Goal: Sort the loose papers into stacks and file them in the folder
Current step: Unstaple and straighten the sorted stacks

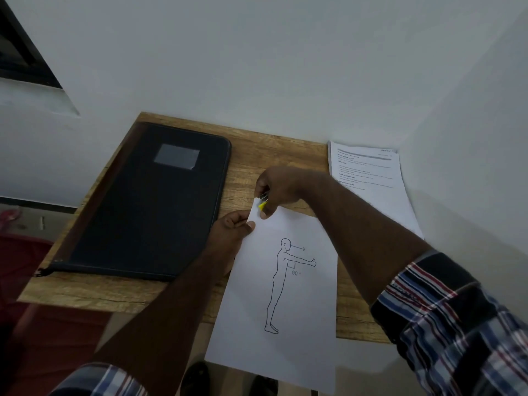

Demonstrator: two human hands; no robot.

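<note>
So the person's got a sheet of paper [285, 281] with a line drawing of a standing figure, arm out at 90°, lying on the small wooden table [257, 155] with its near end hanging off the front edge; the left hand [234, 224] pinches the sheet's top-left corner between thumb and fingers; right above it the right hand [278, 187] has its fingers curled tight around a little yellow clip [262, 203] with silvery metal arms, right at that same corner; can't really tell if the clip is actually biting the paper or just touching it. Both sleeves are plaid, rolled back off the forearms.

Over on the left of the table sits the dark folder [148, 207], closed and flat, with a grey label patch on its cover; well apart on the right, against the wall, there's a stack of printed papers [368, 178], text too blurry to read.
</note>
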